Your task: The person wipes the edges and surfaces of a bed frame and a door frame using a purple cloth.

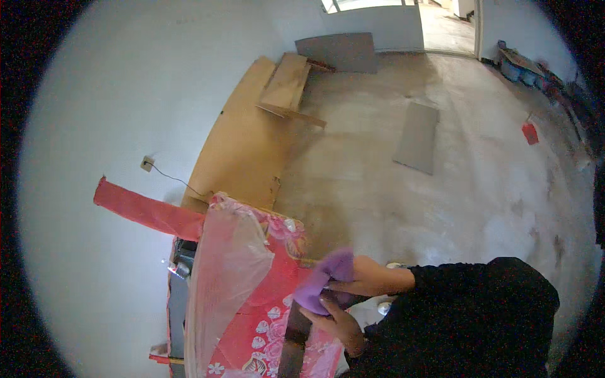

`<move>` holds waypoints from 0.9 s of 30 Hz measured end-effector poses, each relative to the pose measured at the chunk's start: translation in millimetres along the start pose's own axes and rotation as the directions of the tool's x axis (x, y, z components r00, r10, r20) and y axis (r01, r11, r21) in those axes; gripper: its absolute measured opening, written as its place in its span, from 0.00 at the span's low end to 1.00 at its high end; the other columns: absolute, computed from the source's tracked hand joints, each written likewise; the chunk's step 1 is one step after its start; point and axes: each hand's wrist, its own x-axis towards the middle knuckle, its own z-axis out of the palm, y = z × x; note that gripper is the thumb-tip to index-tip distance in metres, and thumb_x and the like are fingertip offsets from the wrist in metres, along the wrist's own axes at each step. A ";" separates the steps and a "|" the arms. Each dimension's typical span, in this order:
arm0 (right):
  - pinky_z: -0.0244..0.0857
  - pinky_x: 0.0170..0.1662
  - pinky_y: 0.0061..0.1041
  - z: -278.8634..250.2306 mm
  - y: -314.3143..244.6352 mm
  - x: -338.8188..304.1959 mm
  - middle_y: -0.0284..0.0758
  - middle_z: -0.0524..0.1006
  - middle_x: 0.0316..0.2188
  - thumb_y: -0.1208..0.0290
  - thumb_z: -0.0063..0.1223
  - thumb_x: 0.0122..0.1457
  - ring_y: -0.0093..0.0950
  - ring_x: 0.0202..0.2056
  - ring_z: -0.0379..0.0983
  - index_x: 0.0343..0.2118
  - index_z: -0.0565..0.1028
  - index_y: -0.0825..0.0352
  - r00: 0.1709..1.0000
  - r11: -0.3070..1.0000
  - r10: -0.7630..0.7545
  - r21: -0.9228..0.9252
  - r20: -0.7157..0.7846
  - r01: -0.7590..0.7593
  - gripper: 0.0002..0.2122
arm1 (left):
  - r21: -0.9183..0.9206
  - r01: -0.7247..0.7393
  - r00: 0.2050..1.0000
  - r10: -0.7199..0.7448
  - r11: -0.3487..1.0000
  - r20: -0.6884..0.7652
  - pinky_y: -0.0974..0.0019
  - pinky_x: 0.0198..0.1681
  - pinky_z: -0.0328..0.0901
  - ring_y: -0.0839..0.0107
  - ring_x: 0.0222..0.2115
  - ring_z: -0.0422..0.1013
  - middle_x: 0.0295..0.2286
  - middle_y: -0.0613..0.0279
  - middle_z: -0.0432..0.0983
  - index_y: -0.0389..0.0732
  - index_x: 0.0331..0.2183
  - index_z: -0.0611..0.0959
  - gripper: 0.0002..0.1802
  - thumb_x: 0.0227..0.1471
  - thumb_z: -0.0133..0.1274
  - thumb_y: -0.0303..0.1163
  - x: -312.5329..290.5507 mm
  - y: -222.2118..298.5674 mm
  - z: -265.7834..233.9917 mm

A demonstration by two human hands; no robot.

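Note:
A purple cloth [313, 286] is bunched between my two hands, above the near right edge of a surface with a red and pink flowered cover [242, 324]. My right hand [368, 277] grips the cloth from its far right side, its fingers partly hidden by the folds. My left hand [338, 324] holds the cloth from below, thumb and fingers bent against it. Beneath my hands a dark brown strip [296, 334] lies across the cover. A clear plastic sheet [227, 258] is spread over the cover's left part.
A red padded strip [148, 205] juts toward the wall. Beside the cover stands a clear bottle [176, 269]. A long tan board [242, 151] and a wooden box-like piece [285, 85] lie beyond. On the floor are a grey panel [417, 138] and a red dustpan-like object [530, 133].

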 end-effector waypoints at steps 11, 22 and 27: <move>0.65 0.26 0.38 113.7 -1.7 15.4 0.44 0.74 0.25 0.50 0.47 0.53 0.44 0.23 0.71 0.36 0.72 0.66 0.900 0.969 -0.199 -0.058 0.388 0.239 0.20 | 0.311 0.035 0.845 0.138 0.950 -0.516 0.56 0.54 0.53 0.53 0.52 0.57 0.51 0.35 0.55 0.23 0.54 0.55 0.33 0.57 0.45 0.37 -16.7 -5.3 -75.0; 0.64 0.23 0.36 161.5 -33.3 13.1 0.44 0.73 0.21 0.54 0.51 0.52 0.43 0.21 0.70 0.35 0.71 0.66 0.728 0.920 -0.369 0.114 0.578 0.376 0.18 | 0.322 0.046 0.661 0.212 0.946 -0.720 0.57 0.53 0.55 0.54 0.51 0.59 0.51 0.36 0.56 0.23 0.53 0.56 0.29 0.59 0.39 0.36 -38.5 -6.8 -108.9; 0.64 0.27 0.37 127.9 -22.7 17.0 0.44 0.74 0.26 0.55 0.53 0.51 0.42 0.25 0.72 0.37 0.71 0.65 0.869 0.940 -0.318 0.006 0.380 0.341 0.18 | 0.305 0.023 0.756 0.184 0.952 -0.629 0.58 0.52 0.55 0.54 0.50 0.60 0.49 0.36 0.59 0.23 0.53 0.56 0.30 0.58 0.42 0.36 -23.9 0.3 -84.7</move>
